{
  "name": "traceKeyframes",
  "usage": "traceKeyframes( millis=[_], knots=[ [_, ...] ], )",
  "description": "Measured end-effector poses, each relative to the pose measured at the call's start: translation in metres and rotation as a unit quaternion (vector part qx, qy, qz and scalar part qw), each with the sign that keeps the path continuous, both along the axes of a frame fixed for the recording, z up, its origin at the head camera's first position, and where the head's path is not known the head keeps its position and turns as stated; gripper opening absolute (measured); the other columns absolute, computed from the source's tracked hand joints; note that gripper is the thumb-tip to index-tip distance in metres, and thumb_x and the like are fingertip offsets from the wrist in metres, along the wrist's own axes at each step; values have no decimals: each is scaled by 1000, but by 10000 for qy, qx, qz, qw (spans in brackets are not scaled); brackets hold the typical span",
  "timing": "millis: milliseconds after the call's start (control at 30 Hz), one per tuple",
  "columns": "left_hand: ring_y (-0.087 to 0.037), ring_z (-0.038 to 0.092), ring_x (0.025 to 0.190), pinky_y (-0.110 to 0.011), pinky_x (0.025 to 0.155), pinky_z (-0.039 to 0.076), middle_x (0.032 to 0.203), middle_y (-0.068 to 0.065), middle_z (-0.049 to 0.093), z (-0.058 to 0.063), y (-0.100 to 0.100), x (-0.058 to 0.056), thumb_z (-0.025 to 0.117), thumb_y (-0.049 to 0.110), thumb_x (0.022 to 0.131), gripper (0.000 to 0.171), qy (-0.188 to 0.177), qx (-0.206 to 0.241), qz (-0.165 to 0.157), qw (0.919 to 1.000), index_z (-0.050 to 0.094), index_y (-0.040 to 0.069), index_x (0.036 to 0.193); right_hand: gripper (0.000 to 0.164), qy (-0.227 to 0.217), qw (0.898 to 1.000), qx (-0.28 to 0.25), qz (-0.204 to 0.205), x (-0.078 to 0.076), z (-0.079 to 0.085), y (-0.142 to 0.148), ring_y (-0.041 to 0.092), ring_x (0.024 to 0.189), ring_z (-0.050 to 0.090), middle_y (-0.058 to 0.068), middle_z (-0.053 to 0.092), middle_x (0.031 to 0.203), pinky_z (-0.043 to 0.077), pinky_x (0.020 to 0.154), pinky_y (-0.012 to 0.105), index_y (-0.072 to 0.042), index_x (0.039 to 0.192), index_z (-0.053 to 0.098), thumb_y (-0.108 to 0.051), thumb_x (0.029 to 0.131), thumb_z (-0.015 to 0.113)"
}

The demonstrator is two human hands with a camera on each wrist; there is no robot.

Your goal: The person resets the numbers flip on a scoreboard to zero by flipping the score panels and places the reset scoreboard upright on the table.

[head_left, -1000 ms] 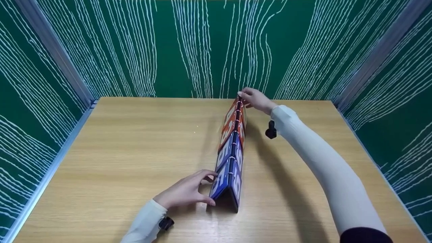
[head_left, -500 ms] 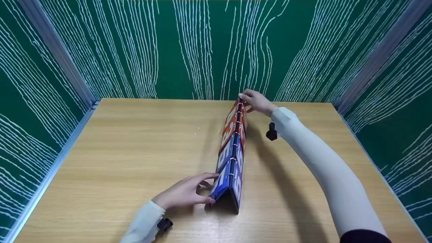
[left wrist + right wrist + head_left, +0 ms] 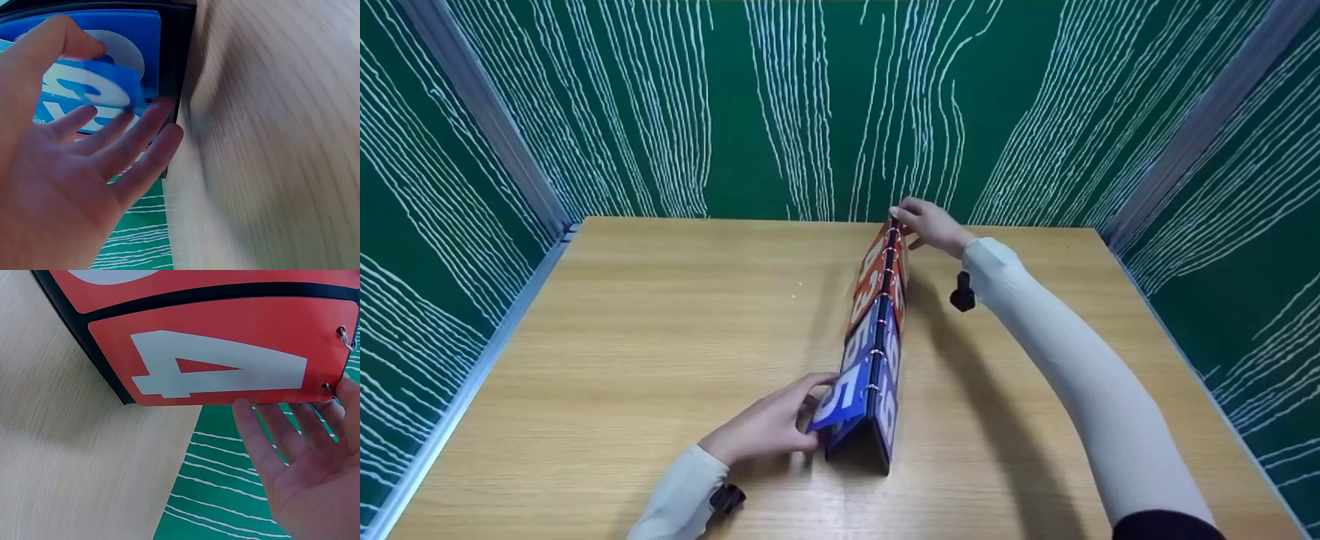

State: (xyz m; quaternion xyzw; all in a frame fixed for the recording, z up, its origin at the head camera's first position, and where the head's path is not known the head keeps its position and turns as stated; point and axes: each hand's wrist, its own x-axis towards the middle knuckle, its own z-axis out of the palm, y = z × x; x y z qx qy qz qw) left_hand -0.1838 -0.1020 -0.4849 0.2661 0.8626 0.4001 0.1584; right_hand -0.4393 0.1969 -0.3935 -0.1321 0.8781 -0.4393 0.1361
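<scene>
A tent-shaped flip scoreboard (image 3: 872, 409) with ring-bound number cards stands lengthwise on the table. Its red cards (image 3: 225, 312) are at the far end, its blue ones at the near end. At the near left side my left hand (image 3: 769, 422) holds a blue number card (image 3: 842, 396) showing a 5, swung outward off the panel. In the left wrist view this card (image 3: 93, 84) is blurred between thumb and fingers. My right hand (image 3: 931, 225) grips the far end by the spine. In the right wrist view its fingers (image 3: 253, 433) meet the edge beside a red 4.
The wooden table (image 3: 660, 337) runs back to a green wall (image 3: 735, 112) with white wavy lines. Grey posts (image 3: 495, 120) stand at the back corners. Black wrist devices (image 3: 727, 497) hang at both sleeves.
The blue card at the near left has come away from the panel and tilts outward, its 5 now plainly visible. My right hand and the scoreboard stay put.
</scene>
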Motion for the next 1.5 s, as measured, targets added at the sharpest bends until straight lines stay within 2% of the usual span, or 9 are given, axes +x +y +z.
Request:
traceKeyframes(
  millis=[167, 400, 567, 667, 867, 967, 1133, 1367, 1500],
  knots=[
    [-28, 61, 128, -43, 95, 53, 148, -17, 56, -2, -3, 0, 72, 17, 80, 87, 22, -108, 340, 9994, 30, 20, 156, 44, -41, 10000, -1, 24, 0, 1, 1, 33, 126, 58, 16, 58, 130, 53, 103, 49, -9, 130, 52, -45, 108, 41],
    [-31, 57, 134, -49, 107, 48, 157, -15, 47, -3, -5, 0, 69, 24, 82, 89, -262, -92, 718, 9970, 23, 15, 158, 46, -149, 9998, -144, 55, 0, 2, 0, 36, 129, 55, 18, 56, 133, 50, 106, 53, -4, 134, 51, -41, 109, 40],
    [-28, 63, 116, -47, 98, 53, 135, -23, 60, -2, -5, 0, 69, 23, 86, 80, -280, -93, 691, 9972, 25, 10, 152, 44, -332, 9992, -191, 102, 18, 22, -7, 39, 133, 52, 21, 53, 137, 46, 110, 57, 1, 137, 48, -33, 110, 39],
    [-25, 62, 109, -41, 92, 54, 125, -23, 60, -3, -6, 0, 68, 20, 87, 67, -347, 21, 651, 9973, 29, 9, 141, 42, -350, 9992, -156, 105, 27, 31, -9, 38, 132, 52, 21, 53, 136, 46, 111, 56, 0, 135, 49, -32, 110, 39],
    [-28, 60, 105, -36, 85, 51, 123, -23, 52, 0, -11, 3, 68, 13, 85, 54, -356, 212, 690, 9968, 30, 9, 122, 40, -320, 9994, -71, 101, 29, 33, -9, 36, 130, 53, 20, 54, 134, 45, 111, 54, -1, 133, 51, -32, 110, 39],
    [-30, 59, 112, -41, 94, 52, 127, -23, 49, 3, -14, 5, 74, 18, 86, 57, -383, 278, 787, 9958, 29, 10, 121, 43, -318, 9994, -61, 133, 28, 34, -9, 37, 131, 52, 20, 54, 135, 45, 112, 54, 1, 136, 50, -32, 110, 39],
    [-32, 56, 120, -50, 107, 48, 132, -22, 47, 10, -20, 7, 83, 42, 83, 71, -614, 474, 990, 9921, 30, 12, 121, 45, -358, 9992, -129, 96, 20, 28, -5, 38, 133, 51, 21, 54, 136, 43, 113, 56, 1, 138, 48, -33, 110, 39],
    [-23, 55, 98, -35, 83, 49, 111, -11, 50, 17, -28, 9, 59, 47, 100, 48, -513, 572, 1312, 9884, 33, 11, 118, 41, -194, 9997, -96, -65, 2, 5, -1, 32, 127, 55, 14, 57, 129, 47, 108, 50, -8, 130, 53, -41, 109, 40],
    [-20, 53, 96, -32, 83, 47, 109, -10, 50, 22, -31, 7, 57, 43, 102, 41, -359, 787, 1536, 9843, 36, 11, 116, 40, -88, 9999, -45, -78, -2, 1, 0, 30, 124, 57, 13, 58, 127, 48, 105, 48, -10, 127, 54, -43, 109, 41]
  ],
)
